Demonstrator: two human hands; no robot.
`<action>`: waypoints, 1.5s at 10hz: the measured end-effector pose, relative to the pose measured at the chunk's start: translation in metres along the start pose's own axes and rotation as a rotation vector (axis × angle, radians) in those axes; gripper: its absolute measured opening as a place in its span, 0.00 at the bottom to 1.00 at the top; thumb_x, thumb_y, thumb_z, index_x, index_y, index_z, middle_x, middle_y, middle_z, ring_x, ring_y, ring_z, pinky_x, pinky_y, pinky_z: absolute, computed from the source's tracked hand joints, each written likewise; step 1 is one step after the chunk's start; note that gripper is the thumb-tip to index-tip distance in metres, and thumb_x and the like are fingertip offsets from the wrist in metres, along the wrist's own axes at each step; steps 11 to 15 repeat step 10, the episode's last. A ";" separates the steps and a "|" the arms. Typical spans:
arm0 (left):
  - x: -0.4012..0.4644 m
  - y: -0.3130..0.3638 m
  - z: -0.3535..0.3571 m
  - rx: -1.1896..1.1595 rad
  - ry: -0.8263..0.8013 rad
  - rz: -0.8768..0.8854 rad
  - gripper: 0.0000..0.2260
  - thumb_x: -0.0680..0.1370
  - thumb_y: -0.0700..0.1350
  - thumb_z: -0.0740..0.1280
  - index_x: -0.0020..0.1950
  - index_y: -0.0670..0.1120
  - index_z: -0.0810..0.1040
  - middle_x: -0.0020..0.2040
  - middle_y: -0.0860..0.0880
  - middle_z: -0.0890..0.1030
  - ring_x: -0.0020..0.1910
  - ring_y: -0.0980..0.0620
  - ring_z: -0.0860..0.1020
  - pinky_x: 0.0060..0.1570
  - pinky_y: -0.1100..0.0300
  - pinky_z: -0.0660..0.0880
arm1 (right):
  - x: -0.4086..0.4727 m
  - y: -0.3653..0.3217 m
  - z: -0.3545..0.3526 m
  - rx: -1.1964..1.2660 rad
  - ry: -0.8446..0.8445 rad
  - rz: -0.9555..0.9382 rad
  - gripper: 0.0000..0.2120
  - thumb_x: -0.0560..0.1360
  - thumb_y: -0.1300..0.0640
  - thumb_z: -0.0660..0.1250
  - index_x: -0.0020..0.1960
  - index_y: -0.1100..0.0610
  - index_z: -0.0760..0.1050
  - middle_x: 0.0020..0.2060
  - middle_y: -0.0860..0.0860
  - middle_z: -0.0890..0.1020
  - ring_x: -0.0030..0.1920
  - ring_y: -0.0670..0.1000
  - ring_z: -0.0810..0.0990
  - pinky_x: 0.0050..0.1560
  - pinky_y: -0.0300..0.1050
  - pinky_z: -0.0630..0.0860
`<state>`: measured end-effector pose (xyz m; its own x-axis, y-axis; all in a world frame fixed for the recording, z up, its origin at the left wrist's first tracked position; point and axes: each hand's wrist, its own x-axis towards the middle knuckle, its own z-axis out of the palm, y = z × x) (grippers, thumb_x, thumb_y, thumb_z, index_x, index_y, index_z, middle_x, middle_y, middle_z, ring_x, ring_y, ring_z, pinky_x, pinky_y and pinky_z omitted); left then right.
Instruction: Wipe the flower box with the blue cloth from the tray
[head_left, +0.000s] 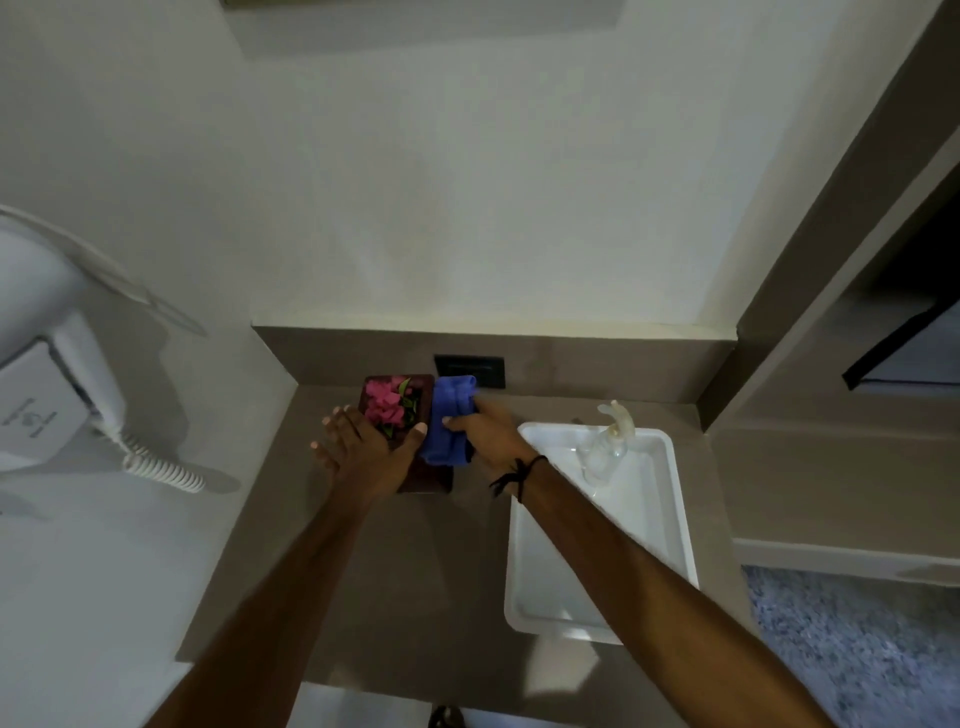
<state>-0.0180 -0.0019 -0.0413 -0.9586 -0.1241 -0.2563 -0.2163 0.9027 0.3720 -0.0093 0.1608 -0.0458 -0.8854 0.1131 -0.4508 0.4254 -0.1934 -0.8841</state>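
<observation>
Blue cloth: off the tray, bunched in right hand against flower box right side
Left hand: spread flat, steadying box
Progress: wiping underway; remaining sides unjudgeable

Left hand lies flat, fingers spread; right hand apparently gripping.

The flower box is a dark brown, flat rectangular box on the grey-brown counter, filled with pink flowers and green leaves. The blue cloth is bunched into folds and lies against the box's right edge. The white tray, a shallow rectangle, sits on the counter to the right, apart from the box.
</observation>
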 end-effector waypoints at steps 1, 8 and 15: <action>-0.002 0.005 -0.006 0.008 -0.023 -0.019 0.53 0.72 0.72 0.59 0.80 0.38 0.39 0.82 0.38 0.42 0.80 0.39 0.37 0.74 0.39 0.33 | -0.024 -0.021 -0.013 0.287 -0.093 0.028 0.18 0.79 0.67 0.65 0.68 0.64 0.72 0.66 0.62 0.76 0.55 0.61 0.81 0.42 0.47 0.83; -0.140 0.061 0.138 -0.577 -0.517 0.143 0.21 0.78 0.36 0.64 0.70 0.40 0.62 0.70 0.38 0.71 0.65 0.42 0.75 0.62 0.50 0.76 | -0.126 0.103 -0.159 -0.369 0.341 0.267 0.17 0.69 0.56 0.76 0.55 0.60 0.80 0.52 0.59 0.85 0.53 0.61 0.84 0.56 0.56 0.82; -0.148 0.075 0.155 -0.418 -0.483 0.059 0.23 0.74 0.37 0.67 0.68 0.42 0.65 0.64 0.40 0.76 0.53 0.49 0.75 0.48 0.58 0.75 | -0.128 0.110 -0.165 -0.755 0.376 0.279 0.19 0.71 0.51 0.73 0.57 0.61 0.79 0.53 0.58 0.84 0.54 0.59 0.83 0.53 0.48 0.80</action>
